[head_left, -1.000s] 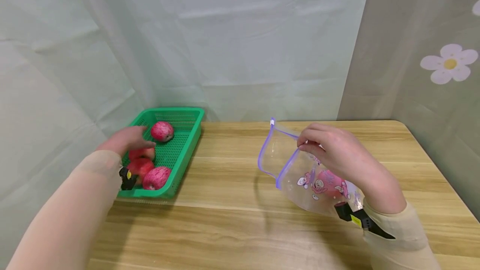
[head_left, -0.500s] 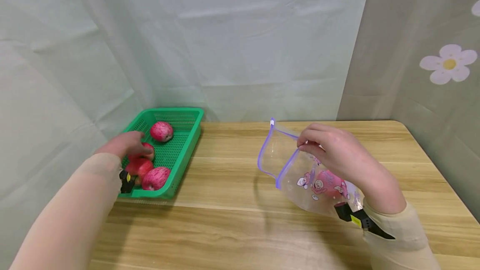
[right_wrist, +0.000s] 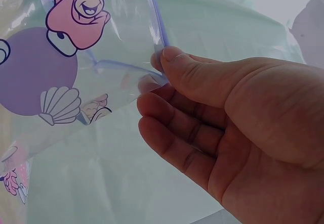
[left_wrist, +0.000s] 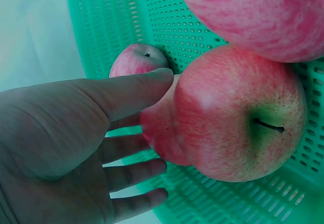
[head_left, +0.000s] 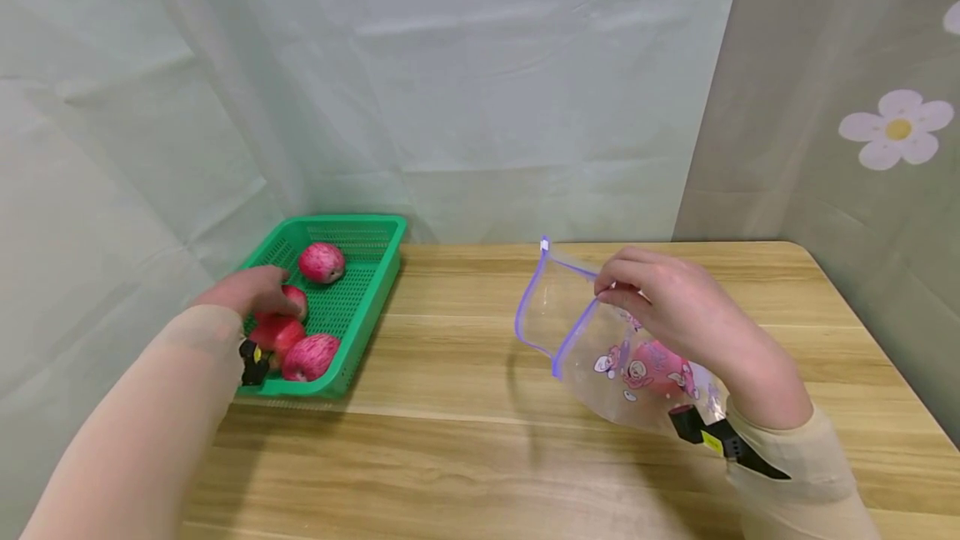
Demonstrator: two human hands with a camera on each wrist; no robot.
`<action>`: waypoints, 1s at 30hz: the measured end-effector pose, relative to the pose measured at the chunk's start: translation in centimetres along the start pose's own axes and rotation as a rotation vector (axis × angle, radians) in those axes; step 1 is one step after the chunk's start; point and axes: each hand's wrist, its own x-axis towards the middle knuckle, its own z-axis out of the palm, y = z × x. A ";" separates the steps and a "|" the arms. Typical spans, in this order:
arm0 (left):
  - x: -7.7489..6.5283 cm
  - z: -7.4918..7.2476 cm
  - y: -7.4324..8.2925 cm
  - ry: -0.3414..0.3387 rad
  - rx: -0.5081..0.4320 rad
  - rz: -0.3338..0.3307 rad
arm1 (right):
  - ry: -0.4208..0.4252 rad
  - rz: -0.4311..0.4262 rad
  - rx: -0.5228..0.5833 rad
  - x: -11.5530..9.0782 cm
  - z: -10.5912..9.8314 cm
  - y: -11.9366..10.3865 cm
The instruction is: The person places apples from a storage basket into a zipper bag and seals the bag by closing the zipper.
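Note:
In the green basket my left hand holds a red apple, thumb on one side and fingers on the other. From the left wrist, that apple is partly hidden behind a larger red apple. My right hand pinches the purple-edged mouth of a clear zip bag with cartoon prints, thumb against fingertips. The bag's mouth gapes toward the left. Inside it a reddish round thing shows through the plastic.
A striped pink apple lies at the back of the basket, and another near its front. The basket stands on the left of a wooden table. Pale curtains hang behind it.
My left hand has lowered its fingers and thumb around the red apple, which has shifted slightly. The right hand and the bag stay in place.

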 end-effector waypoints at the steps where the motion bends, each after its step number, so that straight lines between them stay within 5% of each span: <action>1: 0.1 0.0 -0.1 -0.003 0.000 0.012 | 0.002 -0.002 0.000 0.0 0.0 0.0; 23: 1.0 0.6 -0.9 -0.014 -0.006 -0.001 | -0.009 0.007 -0.003 0.0 0.1 0.1; 30: 0.4 0.4 -0.2 -0.067 -0.050 -0.034 | -0.015 0.007 -0.001 0.1 0.2 0.1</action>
